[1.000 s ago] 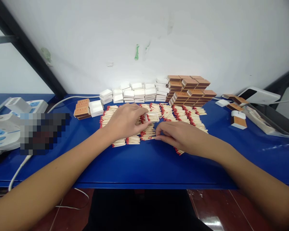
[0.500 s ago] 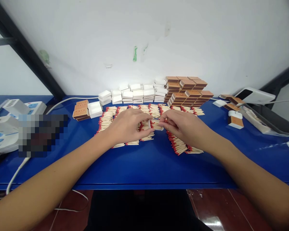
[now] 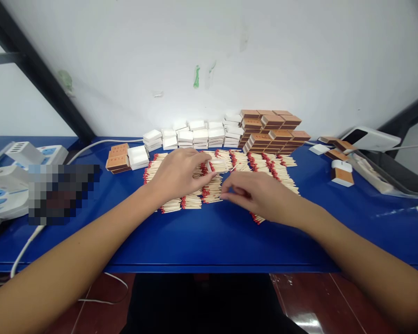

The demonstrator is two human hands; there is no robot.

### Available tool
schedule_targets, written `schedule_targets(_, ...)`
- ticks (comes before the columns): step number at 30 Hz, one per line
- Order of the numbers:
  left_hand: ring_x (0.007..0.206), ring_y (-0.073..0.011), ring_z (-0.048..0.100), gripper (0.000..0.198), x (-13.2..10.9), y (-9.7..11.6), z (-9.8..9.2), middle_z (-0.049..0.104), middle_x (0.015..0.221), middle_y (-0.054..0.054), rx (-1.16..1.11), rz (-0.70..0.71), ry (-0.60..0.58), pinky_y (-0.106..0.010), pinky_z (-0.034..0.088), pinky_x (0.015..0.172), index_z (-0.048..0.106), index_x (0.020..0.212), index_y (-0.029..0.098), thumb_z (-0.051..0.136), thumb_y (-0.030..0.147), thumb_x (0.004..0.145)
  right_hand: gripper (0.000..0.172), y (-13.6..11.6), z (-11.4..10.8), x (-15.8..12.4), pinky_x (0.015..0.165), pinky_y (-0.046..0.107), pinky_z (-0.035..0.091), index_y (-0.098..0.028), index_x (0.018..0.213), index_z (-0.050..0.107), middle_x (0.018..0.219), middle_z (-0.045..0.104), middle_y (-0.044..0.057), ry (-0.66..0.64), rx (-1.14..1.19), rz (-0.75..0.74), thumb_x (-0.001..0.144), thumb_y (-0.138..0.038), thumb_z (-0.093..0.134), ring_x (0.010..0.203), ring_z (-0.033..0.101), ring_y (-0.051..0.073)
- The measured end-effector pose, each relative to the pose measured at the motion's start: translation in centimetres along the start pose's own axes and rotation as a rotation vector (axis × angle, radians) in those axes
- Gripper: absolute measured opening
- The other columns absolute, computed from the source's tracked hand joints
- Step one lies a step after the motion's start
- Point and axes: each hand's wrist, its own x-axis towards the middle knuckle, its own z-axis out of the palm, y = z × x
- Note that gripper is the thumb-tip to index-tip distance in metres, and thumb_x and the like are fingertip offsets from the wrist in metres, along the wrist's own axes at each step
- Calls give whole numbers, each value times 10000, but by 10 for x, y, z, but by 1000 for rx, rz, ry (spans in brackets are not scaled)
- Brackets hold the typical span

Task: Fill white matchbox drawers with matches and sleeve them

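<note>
My left hand [image 3: 181,174] grips a small white matchbox tray [image 3: 218,166] by its left end between thumb and fingers; matches with red heads lie inside it. The tray is held over rows of loose matches [image 3: 212,191] on the blue table. To the right and a little nearer, my right hand [image 3: 254,192] is curled, thumb and forefinger tips close together beside the middle row. Whatever those fingertips may hold is too small to make out. That hand is apart from the tray.
Behind the matches stand stacks of white trays [image 3: 200,134] and brown matchboxes [image 3: 273,132]. More brown boxes [image 3: 118,157] sit at the left. A power strip [image 3: 52,155] with white cables lies far left, and a white device [image 3: 372,138] at the right.
My right hand has let go of the tray and moved down and slightly left, towards the table's front. My left hand has shifted the tray slightly away and to the left.
</note>
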Motion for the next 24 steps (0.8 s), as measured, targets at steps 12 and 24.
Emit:
schedule_targets(12,911,-267,762,297,-1,0,2,804,986,-97,9,37,13,-377,566,798,752,1112,162,688,427,994,148,-2,16,1,750,322,432,-215,1019,681,990,749,35,-159,-1,39,1085,-295,575,861,676,201)
schedule_targets(24,923,-282,751,327,0,2,1,797,987,-100,39,31,-56,-390,547,783,747,1137,150,659,440,1014,153,-6,13,3,714,312,444,-211,988,651,982,741,40,-208,-14,51,1089,-281,560,810,672,197)
